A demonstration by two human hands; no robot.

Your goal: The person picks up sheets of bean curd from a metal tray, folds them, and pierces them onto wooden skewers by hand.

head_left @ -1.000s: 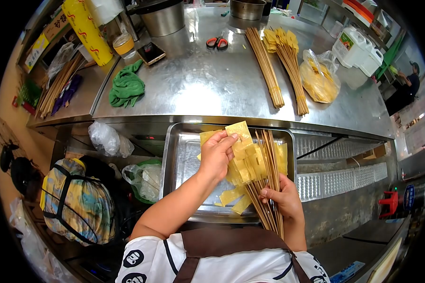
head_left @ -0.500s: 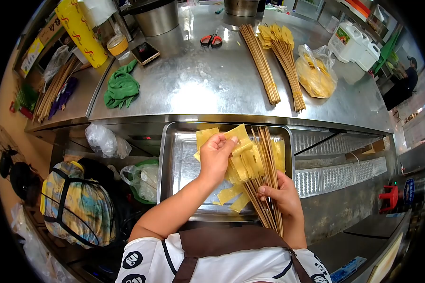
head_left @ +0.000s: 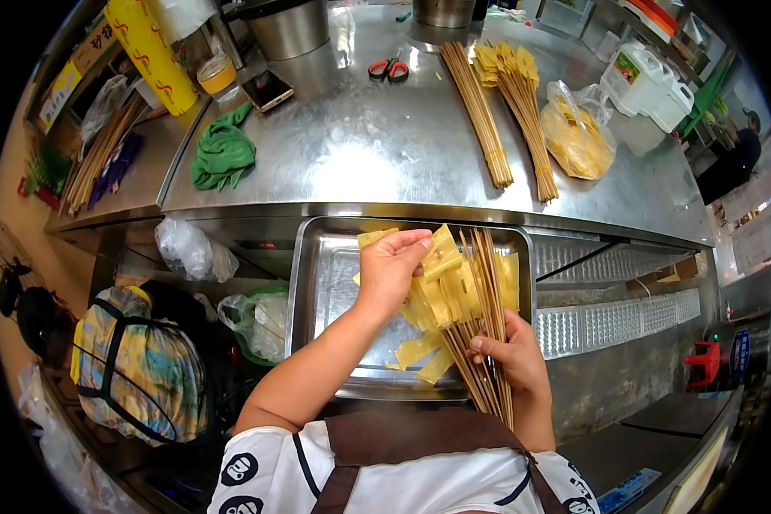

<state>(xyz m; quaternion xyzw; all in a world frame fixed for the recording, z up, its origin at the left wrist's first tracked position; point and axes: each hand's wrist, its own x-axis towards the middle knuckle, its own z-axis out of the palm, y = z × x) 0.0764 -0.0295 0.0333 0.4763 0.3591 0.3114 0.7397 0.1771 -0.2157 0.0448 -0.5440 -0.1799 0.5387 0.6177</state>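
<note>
My right hand [head_left: 516,353] is closed around a bundle of thin wooden skewers [head_left: 486,300], which slants upright over the metal tray [head_left: 317,291]. Folded yellow sheets that look like tofu skin [head_left: 454,298] are threaded on the upper parts of several skewers. My left hand [head_left: 392,267] pinches a folded piece of tofu skin [head_left: 439,255] between thumb and fingers, beside the skewer tips. More loose yellow pieces [head_left: 416,349] lie in the tray under both hands. The fingers partly cover the pinched piece.
Beyond the tray, the steel table [head_left: 317,171] holds a skewer bundle [head_left: 480,120], filled skewers [head_left: 522,111], a plastic bag of yellow sheets [head_left: 577,137], scissors [head_left: 389,68], a green cloth [head_left: 223,152] and a phone [head_left: 267,90]. A person [head_left: 735,154] is at the far right.
The fingers of my left hand have shifted slightly on the yellow piece, the index finger now straighter. My right hand keeps its hold on the skewers. The view has moved a little.
</note>
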